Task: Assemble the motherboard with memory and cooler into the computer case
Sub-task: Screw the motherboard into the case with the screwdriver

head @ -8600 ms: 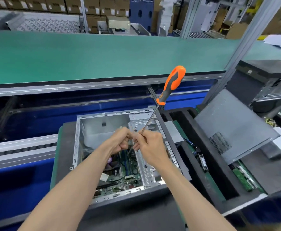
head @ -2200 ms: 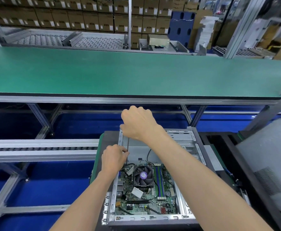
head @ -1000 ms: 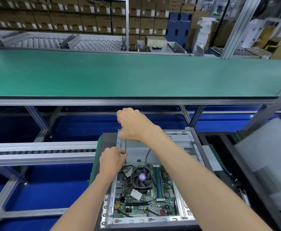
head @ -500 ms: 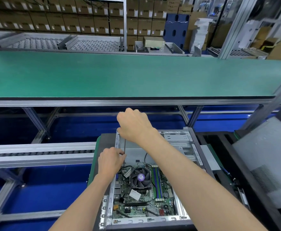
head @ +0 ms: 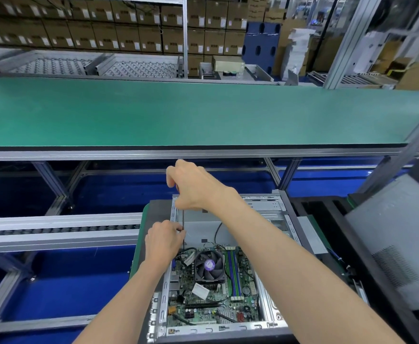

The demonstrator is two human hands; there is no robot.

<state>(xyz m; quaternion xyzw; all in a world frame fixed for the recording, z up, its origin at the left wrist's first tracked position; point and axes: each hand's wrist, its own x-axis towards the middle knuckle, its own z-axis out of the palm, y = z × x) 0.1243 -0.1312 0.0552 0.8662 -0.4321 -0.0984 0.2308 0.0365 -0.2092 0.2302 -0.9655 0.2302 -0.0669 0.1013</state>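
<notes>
Head view: right hand (head: 193, 187) gripped screwdriver (head: 183, 228) upright; left hand (head: 165, 238) pinched shaft. I'd keep it plumb over motherboard (head: 213, 289).

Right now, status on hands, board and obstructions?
Right hand grips screwdriver top; left hand pinches its thin metal shaft. Green motherboard sits in grey steel case. Black cable nearby.

Long green tabletop (head: 178, 112) across the middle, stacked cardboard boxes (head: 119, 33) behind the tabletop, blue pallet (head: 261, 43) right of those boxes, roller conveyor (head: 54, 230) below the tabletop, grey perforated panel (head: 397, 244) at its right end.
</notes>
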